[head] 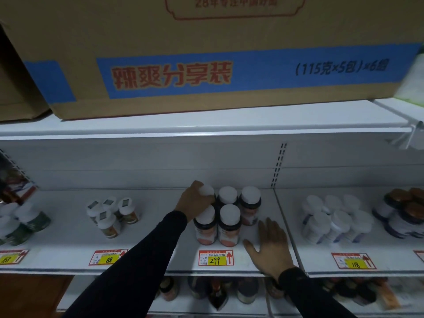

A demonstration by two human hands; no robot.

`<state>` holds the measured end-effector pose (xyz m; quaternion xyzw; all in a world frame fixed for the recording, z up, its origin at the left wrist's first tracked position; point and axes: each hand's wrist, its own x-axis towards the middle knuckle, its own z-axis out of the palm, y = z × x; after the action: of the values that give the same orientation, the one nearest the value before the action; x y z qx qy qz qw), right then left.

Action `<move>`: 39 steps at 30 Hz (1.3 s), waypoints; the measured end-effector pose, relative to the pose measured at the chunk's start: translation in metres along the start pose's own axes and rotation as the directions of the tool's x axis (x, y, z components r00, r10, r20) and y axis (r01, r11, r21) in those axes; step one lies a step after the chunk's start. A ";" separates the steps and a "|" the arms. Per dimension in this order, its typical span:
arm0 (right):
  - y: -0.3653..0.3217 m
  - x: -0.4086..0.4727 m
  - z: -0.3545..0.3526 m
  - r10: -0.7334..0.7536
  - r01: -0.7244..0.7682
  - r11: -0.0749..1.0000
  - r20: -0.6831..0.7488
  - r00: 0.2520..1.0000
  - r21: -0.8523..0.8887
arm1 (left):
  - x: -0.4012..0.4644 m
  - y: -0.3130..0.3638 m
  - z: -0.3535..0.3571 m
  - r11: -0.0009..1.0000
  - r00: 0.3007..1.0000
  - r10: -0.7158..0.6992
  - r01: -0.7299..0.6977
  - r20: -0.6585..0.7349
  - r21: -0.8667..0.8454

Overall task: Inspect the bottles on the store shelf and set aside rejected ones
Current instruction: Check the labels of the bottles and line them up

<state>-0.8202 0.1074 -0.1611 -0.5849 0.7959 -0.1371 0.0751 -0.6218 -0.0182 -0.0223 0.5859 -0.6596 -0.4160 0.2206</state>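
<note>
Left hand grips a white-capped dark bottle in the back row; right hand lies flat, fingers spread; lifting carelessly could topple its close-packed neighbour bottles

A single head-worn view looked forward and slightly down, facing the white store shelf square on and close. The left hand reached in from the lower left, deep toward the back panel; the right hand entered from the lower right, near the front edge. Above both hands a cardboard box filled the upper part of the view, its top cut off. Below the right hand's wrist a lower shelf tier showed dimly at the bottom edge. Wide-angle bending curved the shelf edges outward beyond either hand.
</note>
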 end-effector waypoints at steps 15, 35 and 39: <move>0.003 0.000 -0.003 -0.014 0.014 1.000 0.034 0.999 -0.001 | 0.009 0.030 0.022 0.804 0.946 0.274 -0.324 0.173 0.498; -0.042 0.006 -0.098 -0.002 0.191 0.863 -0.375 0.927 0.467 | -0.033 0.073 -0.034 0.927 0.905 0.362 -0.324 -0.225 0.186; -0.068 0.000 -0.115 -0.034 0.228 0.803 -0.341 0.940 0.550 | -0.046 0.069 -0.040 0.943 0.909 0.331 -0.329 -0.252 0.051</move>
<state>-0.7901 0.1035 -0.0306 -0.5584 0.6743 -0.4699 0.1129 -0.6210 0.0121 0.0649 0.5158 -0.7164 -0.2907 0.3691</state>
